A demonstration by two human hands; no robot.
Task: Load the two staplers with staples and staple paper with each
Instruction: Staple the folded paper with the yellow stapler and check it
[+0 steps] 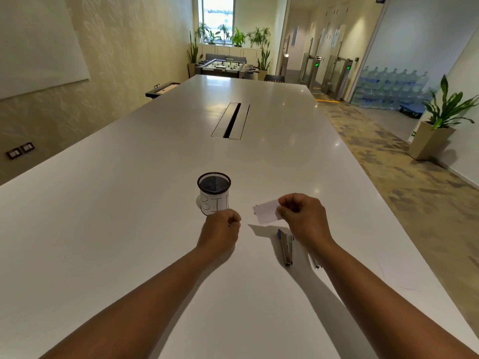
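1. Up above the long white surface point(129, 229), both hands work near its middle, closer to the near edge than the far one.
2. Right hand point(302, 218) pinches a small white slip of paper point(267, 211) between thumb and curled fingers, holding it lifted off the surface; its shadow falls just below it.
3. Left hand point(220, 231) is curled into a loose fist with its fingertips pressed together; something thin and tiny may sit between them, but I cannot tell what.
4. Just beyond the left hand stands a black mesh cup point(214, 193) with a white label wrapped round its lower part.
5. One stapler point(286, 248) lies flipped open on the surface under the right wrist, its blue end pointing away.
6. A second stapler point(316, 263) lies just beside it, mostly hidden by the right forearm.
7. Near the right edge lies a white sheet point(396, 270), flat, well apart from the staplers.
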